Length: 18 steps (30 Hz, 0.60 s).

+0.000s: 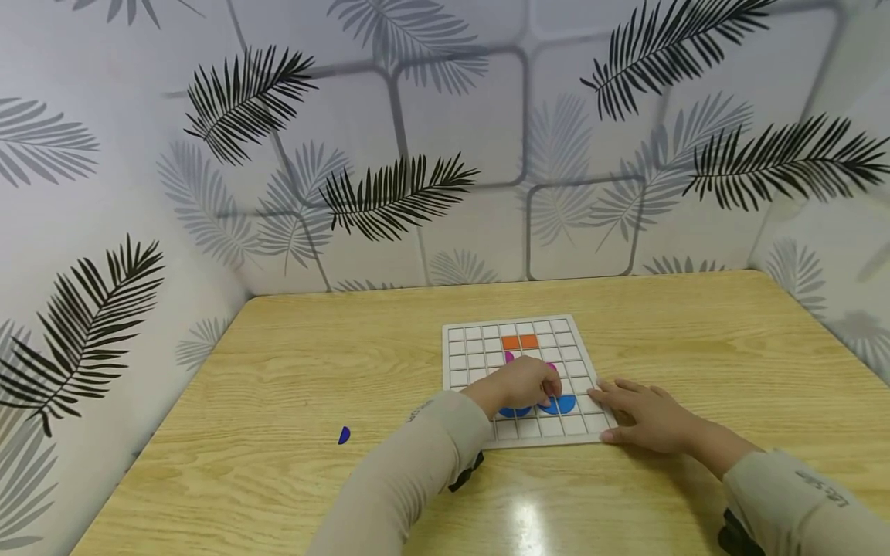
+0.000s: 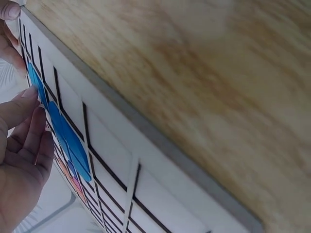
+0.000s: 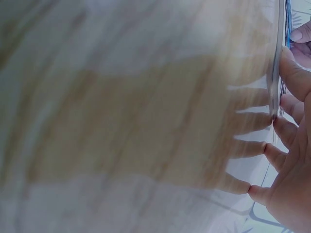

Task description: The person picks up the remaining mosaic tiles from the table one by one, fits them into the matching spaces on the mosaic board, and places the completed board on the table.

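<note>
A white gridded board [image 1: 455, 333] lies flat on the table. My left hand [image 1: 524, 384] reaches over it, thumb and fingertips pinched at the left part of a blue half-round shape [image 1: 566, 405] near the board's front. Close beside that, a second blue half-round shape [image 2: 69, 141] sits in the grid. Two orange squares [image 1: 511, 342] are in a row toward the back. Magenta pieces [image 1: 510, 357] show partly behind my left hand. My right hand [image 1: 647, 417] rests at the board's front right corner, its spread fingers touching the edge.
A small dark blue half-round piece [image 1: 344, 435] lies by itself on the wooden table [image 1: 313, 363], left of the board. Behind the table stands a wall [image 1: 466, 116] with a leaf pattern. My left forearm crosses the table's front.
</note>
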### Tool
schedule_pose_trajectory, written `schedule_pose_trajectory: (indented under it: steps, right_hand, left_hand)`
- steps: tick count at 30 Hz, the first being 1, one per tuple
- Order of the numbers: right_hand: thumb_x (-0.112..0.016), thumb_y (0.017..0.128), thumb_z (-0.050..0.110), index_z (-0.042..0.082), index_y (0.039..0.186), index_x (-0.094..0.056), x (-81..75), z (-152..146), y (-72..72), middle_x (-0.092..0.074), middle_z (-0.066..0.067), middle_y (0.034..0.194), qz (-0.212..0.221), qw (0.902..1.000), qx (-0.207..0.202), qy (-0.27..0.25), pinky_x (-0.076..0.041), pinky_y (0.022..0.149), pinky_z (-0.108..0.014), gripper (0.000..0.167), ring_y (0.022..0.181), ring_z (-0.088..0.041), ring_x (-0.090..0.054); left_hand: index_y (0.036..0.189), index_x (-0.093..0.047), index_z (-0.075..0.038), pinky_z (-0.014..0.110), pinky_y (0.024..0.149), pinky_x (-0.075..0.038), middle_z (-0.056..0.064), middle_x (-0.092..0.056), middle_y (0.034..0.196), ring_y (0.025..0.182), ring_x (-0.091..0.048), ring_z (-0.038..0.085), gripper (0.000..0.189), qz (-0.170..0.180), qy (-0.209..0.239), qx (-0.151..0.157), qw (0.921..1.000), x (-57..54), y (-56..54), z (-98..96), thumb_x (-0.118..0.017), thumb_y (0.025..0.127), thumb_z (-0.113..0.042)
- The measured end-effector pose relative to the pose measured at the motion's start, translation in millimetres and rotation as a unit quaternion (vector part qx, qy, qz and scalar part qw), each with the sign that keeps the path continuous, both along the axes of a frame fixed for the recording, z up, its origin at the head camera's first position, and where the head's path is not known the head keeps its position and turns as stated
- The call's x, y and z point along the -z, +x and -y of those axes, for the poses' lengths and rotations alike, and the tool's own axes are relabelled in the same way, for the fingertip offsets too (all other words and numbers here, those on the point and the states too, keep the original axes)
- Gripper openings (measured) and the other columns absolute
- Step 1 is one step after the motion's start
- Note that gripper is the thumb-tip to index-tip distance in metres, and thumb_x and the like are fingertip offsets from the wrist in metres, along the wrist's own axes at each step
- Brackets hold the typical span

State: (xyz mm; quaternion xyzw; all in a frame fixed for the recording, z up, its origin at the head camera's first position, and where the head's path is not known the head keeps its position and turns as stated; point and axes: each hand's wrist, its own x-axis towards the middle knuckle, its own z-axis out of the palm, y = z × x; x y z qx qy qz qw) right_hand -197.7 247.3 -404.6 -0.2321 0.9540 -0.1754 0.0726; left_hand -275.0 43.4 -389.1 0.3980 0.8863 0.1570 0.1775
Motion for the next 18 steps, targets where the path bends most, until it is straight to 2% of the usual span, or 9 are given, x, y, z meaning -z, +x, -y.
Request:
schedule_pose_trajectory:
  steps: [8, 18]
  right_hand:
    - [-0.054, 0.075, 0.051, 0.007, 0.128, -0.042, -0.7, -0.3, 0.9, -0.035, -0.018, 0.131, -0.001, 1.0000, 0.000, -0.003, -0.016, 0.084, -0.064, 0.069, 0.118, -0.042, -0.025]
    - [-0.054, 0.075, 0.051, 0.006, 0.127, -0.042, -0.7, -0.1, 1.2, -0.035, -0.019, 0.130, -0.007, 1.0000, -0.003, -0.003, -0.016, 0.084, -0.064, 0.070, 0.118, -0.042, -0.026]
  left_hand:
    - [0.094, -0.062, -0.014, 0.013, 0.073, -0.038, -0.008, -0.057, 0.087, 0.083, -0.050, 0.003, 0.018, 0.012, -0.015, -0.007, 0.9998, -2.7, 2.7, -0.7, -0.065, 0.076, -0.010]
    - [0.095, -0.061, -0.014, 0.014, 0.074, -0.038, -0.007, -0.056, 0.089, 0.085, -0.050, 0.004, 0.020, 0.001, -0.020, -0.003, 0.9998, -3.9, 2.7, 1.1, -0.066, 0.076, -0.010]
